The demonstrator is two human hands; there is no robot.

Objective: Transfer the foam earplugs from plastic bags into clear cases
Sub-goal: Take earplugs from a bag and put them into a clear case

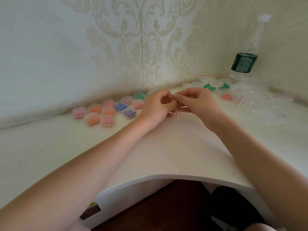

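Both hands meet at the centre of the frame over the white counter (pixel 166 147), and between them is a small clear plastic bag (pixel 177 112) with a thin red seal line, so the step in hand looks like opening a bag to get its earplugs out. What the bag holds is hidden by the fingers. The next move, as I judge it, calls for parting the zip seal with a steady pull from both sides, then tipping or drawing the earplugs out toward an empty case; thin film slips easily, so the pinch must stay firm.

The left hand (pixel 157 105) has its fingers curled, pinching the bag's near edge, wrist raised slightly off the counter. The right hand (pixel 197 100) mirrors it, thumb and fingertips pinching the bag's top from the other side. Both forearms reach in from the lower corners of the frame.

Filled clear cases (pixel 108 110) sit in a cluster at centre left against the wall. More bags (pixel 260 100) lie heaped at the right, with green earplugs (pixel 216 86) and pink earplugs (pixel 226 97) among them, near a water bottle (pixel 244 64) in the upper right
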